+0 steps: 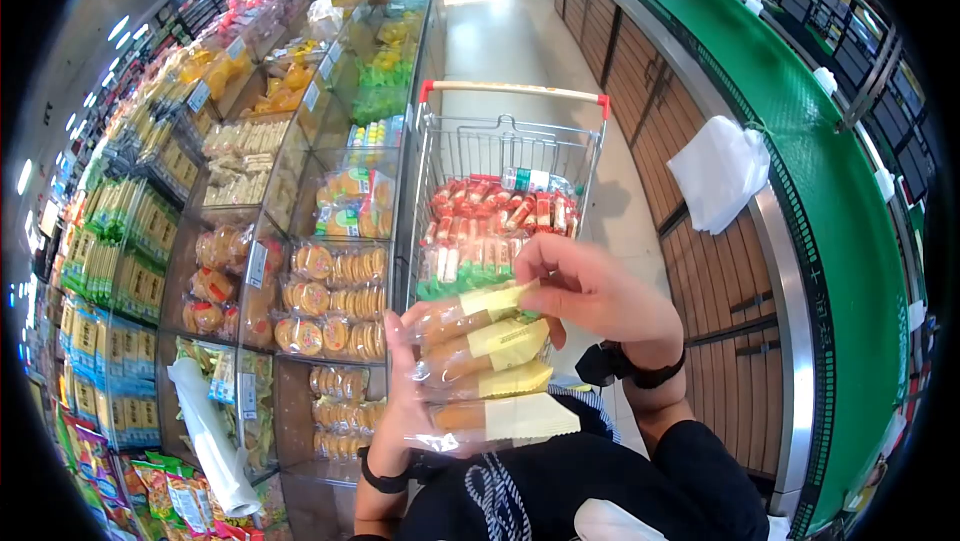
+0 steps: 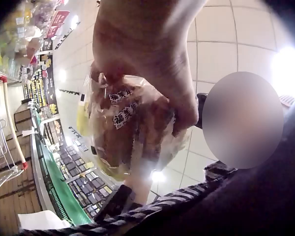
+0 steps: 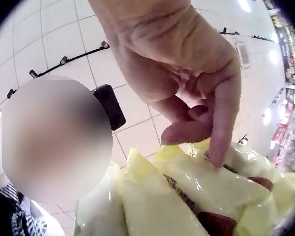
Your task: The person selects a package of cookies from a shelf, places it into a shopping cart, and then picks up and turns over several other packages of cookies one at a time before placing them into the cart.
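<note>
In the head view my left hand holds several long brown bread rolls in clear wrappers with pale yellow ends, fanned out in front of my body. The left wrist view shows the thumb and fingers of that hand around the bundle, whose clear film carries dark printed characters. My right hand, slightly blurred, is at the yellow end of the uppermost wrapper. In the right wrist view, the right hand's thumb and index finger stand on either side of a yellow wrapper tip.
A shopping cart stands ahead, with red-wrapped packs and a bottle in it. Bins of packaged biscuits line the left side. At right runs a green-topped counter with white plastic bags hanging from it.
</note>
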Available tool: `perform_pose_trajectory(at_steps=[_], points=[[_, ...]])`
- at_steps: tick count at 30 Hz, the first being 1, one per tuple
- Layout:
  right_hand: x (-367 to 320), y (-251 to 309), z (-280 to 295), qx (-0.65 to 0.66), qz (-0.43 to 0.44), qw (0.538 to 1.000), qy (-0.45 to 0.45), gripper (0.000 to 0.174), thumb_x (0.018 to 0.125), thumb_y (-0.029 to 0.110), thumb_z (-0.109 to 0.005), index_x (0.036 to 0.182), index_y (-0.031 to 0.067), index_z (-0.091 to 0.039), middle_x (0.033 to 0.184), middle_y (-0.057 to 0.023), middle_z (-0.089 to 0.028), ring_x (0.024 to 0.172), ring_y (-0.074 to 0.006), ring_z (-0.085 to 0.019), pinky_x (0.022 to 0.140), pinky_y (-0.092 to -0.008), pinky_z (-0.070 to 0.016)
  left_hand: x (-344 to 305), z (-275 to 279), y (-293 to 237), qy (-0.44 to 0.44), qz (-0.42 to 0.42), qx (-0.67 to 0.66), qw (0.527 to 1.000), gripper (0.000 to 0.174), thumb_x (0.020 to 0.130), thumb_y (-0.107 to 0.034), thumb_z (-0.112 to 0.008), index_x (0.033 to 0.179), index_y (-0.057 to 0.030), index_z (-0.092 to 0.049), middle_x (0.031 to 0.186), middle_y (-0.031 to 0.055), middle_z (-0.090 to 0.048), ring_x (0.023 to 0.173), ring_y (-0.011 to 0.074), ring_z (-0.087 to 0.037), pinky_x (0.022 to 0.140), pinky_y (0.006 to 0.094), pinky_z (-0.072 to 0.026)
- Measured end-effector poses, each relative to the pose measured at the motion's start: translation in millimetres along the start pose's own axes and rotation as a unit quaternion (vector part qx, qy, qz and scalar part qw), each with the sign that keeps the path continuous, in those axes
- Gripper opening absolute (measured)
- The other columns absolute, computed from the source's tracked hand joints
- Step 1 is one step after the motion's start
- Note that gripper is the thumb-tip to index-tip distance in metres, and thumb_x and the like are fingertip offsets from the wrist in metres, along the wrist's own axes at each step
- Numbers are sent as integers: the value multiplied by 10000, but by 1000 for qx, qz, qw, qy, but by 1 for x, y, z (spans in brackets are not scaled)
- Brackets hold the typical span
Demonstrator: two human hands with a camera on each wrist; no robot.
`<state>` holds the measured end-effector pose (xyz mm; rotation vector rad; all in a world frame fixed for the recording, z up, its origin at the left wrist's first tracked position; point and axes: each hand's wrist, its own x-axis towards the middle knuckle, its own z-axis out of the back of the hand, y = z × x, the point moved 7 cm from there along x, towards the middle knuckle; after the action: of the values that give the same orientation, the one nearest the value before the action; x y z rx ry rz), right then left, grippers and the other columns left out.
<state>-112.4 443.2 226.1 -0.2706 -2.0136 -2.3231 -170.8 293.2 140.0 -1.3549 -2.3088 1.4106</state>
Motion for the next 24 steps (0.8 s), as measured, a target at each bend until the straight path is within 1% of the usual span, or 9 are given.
perform_pose_trajectory(at_steps=[4,7,9,12,15,18,21,23,24], points=[[-2,-6,-7,148,-90,984,38,82,860,75,-503,873,25,-439,691,-28,-492,458,-82,-486,422,-225,-400,-5,1,4,-33,53,-25,998,690,821,-680,-199,1132,-119,-454,1029,66,-550,945,176,-548,828,335,-459],[-1,-17,-12,256,-103,957,87,92,884,114,-475,890,39,-423,676,-30,-493,398,-95,-468,414,-240,-411,-8,-11,5,32,69,-140,987,673,815,-677,-261,1121,-113,-466,1053,77,-550,930,195,-561,788,340,-485],[-1,-22,-14,325,-114,933,99,101,891,132,-464,897,41,-419,659,-32,-492,378,-99,-459,409,-243,-412,-9,-9,5,10,64,-133,989,688,791,-681,-314,1134,-103,-459,1064,87,-546,951,204,-557,797,350,-486],[-1,-24,-17,404,-122,903,86,120,869,115,-492,899,4,-458,715,-27,-493,392,-79,-451,324,-182,-316,-11,-14,-1,-8,52,-91,994,687,767,-641,-455,1189,-100,-418,1091,99,-528,977,217,-548,820,353,-482],[1,-29,-19,404,-138,899,97,103,890,137,-466,891,38,-435,626,-20,-486,353,-99,-437,388,-241,-393,-4,-4,0,-5,34,-63,997,688,752,-617,-484,1196,-95,-412,1099,99,-524,985,220,-544,828,357,-477],[7,-34,-18,415,-112,896,108,129,893,143,-466,940,24,-461,662,-13,-496,401,-85,-465,410,-226,-394,2,11,3,7,7,-35,999,692,737,-592,-512,1203,-91,-406,1107,100,-521,993,224,-540,835,360,-473],[16,-41,-12,336,-49,940,-3,212,887,141,-465,1030,-14,-478,733,3,-488,569,-33,-495,472,-184,-387,-1,33,12,13,-23,-3,1000,700,722,-568,-541,1210,-86,-401,1116,101,-517,1001,228,-536,843,363,-468],[17,-48,-12,170,-39,985,-18,454,876,226,-490,1226,-31,-356,1059,-116,-475,1015,-155,-470,818,-295,-399,-4,48,20,19,-42,23,999,706,712,-552,-560,1215,-83,-397,1121,101,-514,1007,230,-533,848,365,-465],[19,-55,-13,90,-7,996,-25,538,869,271,-506,1254,-50,-309,1151,-167,-424,1110,-203,-415,896,-323,-359,-6,56,23,18,-48,31,998,710,707,-543,-570,1217,-82,-395,1124,101,-513,1009,232,-532,850,366,-464]])
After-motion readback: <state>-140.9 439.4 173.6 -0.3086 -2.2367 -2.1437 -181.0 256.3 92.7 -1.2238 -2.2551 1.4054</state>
